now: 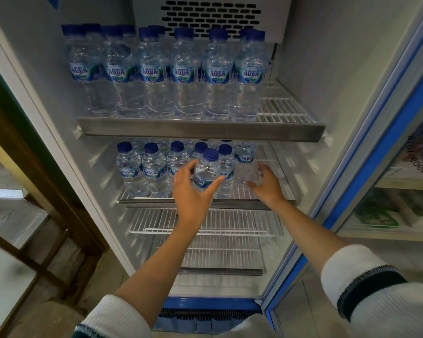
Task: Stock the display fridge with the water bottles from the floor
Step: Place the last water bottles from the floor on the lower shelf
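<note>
While both arms reach into the display fridge [315,69], the left hand [191,191] grips a water bottle [206,170] at the middle shelf [205,203] front; the right hand [264,182], at its 3 o'clock, curls around another bottle [245,162]. Bare wire lies at 3 o'clock; a lower rack [205,225] sits at 6 o'clock.

Even, soft light inside fridge [327,69]; surroundings dim. Wide-angle bending at edges. Hands slightly blurred; labels sharp.
</note>
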Demonstrator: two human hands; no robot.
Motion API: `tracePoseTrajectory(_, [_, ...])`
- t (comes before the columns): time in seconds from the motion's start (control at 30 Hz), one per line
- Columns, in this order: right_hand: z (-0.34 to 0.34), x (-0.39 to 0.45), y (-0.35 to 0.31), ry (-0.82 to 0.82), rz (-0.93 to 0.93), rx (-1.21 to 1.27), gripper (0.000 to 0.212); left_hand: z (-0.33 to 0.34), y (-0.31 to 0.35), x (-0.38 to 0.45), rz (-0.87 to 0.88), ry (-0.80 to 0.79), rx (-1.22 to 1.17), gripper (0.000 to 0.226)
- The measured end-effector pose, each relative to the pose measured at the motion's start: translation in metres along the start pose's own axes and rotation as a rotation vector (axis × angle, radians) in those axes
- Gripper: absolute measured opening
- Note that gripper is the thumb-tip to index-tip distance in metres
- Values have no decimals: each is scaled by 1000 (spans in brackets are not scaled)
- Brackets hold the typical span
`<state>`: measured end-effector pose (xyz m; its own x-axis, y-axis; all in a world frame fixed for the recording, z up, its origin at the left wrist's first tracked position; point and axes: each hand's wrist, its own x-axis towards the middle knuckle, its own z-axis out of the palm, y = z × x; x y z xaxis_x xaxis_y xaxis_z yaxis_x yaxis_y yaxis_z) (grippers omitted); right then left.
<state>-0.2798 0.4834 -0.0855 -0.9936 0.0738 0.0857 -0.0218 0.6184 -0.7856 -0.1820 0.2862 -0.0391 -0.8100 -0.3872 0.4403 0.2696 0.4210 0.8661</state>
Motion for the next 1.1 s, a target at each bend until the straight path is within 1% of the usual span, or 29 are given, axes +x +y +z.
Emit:
tracePoseTrajectory(0.1, [-12, -23, 6, 32, -98, -219, 63, 14, 16, -11, 47, -86, 12, 78])
tracePoseTrajectory(0.2, [-21, -44, 16, 77, -169, -332, 52, 36, 34, -17, 126, -185, 10, 75])
tracePoseTrajectory(0.23, [-22, -50, 19, 85, -169, -354, 52, 43, 38, -17, 153, -217, 16, 74])
tracePoseTrajectory(0.27, [-22, -53, 25, 92, -170, -364, 54, 50, 42, -16, 173, -243, 28, 73])
tracePoseTrajectory(0.33, [-23, -59, 36, 83, -152, -343, 51, 64, 45, -14, 201, -277, 80, 75])
tracePoseTrajectory(0.37, [-23, -62, 39, 70, -144, -336, 49, 70, 45, -13, 211, -286, 114, 76])
tracePoseTrajectory(0.47, [-23, -68, 45, 32, -131, -351, 53, 80, 41, -7, 210, -290, 169, 78])
tracePoseTrajectory(0.57, [-26, -71, 40, 17, -141, -376, 52, 85, 40, 0, 202, -316, 186, 79])
tracePoseTrajectory(0.73, [-27, -73, 39, 15, -137, -377, 52, 93, 34, 5, 255, -403, 336, 76])
tracePoseTrajectory(0.87, [-26, -73, 40, 14, -145, -396, 52, 96, 36, 5, 245, -397, 436, 76])
tracePoseTrajectory(0.97, [-24, -73, 41, 22, -148, -408, 53, 96, 43, 9, 253, -407, 507, 83])
tracePoseTrajectory(1.1, [-24, -74, 41, 41, -175, -426, 51, 98, 48, 13, 237, -481, 586, 98])
